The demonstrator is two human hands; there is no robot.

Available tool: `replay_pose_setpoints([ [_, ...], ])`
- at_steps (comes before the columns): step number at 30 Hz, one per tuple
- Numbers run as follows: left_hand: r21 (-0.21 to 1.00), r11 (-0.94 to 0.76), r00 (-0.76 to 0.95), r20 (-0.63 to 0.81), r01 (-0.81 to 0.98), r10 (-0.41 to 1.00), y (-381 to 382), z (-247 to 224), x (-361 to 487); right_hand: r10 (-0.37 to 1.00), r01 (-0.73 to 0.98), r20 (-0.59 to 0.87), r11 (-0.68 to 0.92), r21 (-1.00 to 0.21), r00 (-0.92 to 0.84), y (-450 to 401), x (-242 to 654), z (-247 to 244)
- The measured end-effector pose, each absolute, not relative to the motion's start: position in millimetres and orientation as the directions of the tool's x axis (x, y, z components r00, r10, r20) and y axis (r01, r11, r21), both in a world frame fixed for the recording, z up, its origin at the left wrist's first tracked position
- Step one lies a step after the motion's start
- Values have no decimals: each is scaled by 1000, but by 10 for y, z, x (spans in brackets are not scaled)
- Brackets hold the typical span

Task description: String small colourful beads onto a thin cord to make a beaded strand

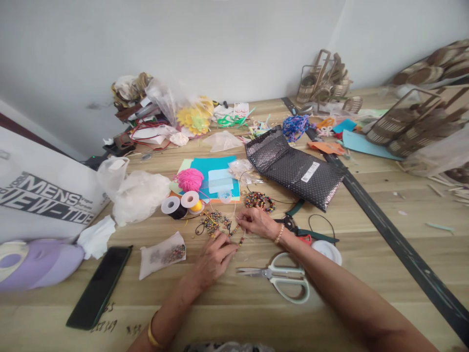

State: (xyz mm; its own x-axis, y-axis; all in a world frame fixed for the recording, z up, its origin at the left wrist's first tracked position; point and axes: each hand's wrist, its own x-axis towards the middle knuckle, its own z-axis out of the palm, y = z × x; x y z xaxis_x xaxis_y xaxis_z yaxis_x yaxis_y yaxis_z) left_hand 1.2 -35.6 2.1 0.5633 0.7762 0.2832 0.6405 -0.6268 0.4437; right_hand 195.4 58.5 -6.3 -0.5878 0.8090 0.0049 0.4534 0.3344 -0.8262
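Observation:
My right hand (258, 223) pinches a thin cord strung with small multicoloured beads (242, 239). Its fingertips are closed on the strand, which hangs down toward my other hand. Beside it, my left hand (217, 254) lies low over the table, fingers apart, its fingertips at the edge of a pile of loose beads (214, 221). Whether a bead sits under those fingertips is too small to tell. Just beyond my right hand lies a coil of strung beads (259, 200). Scissors with pale handles (287, 277) rest below my right wrist, blades pointing left.
Thread spools (174, 208), pink yarn (190, 180) and a small bag of beads (163, 255) lie to the left. A phone (98, 288) is nearer. Pliers (293, 225) and a white spool (328, 253) lie by my right forearm, a black bubble mailer (293, 166) behind.

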Motion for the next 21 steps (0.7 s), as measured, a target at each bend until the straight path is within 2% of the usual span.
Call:
replay_pose_setpoints([
  [21,513,-582,548,235,631,803,-349,10,28,814,457,-3,323,-829,-580,591,1952,-86],
])
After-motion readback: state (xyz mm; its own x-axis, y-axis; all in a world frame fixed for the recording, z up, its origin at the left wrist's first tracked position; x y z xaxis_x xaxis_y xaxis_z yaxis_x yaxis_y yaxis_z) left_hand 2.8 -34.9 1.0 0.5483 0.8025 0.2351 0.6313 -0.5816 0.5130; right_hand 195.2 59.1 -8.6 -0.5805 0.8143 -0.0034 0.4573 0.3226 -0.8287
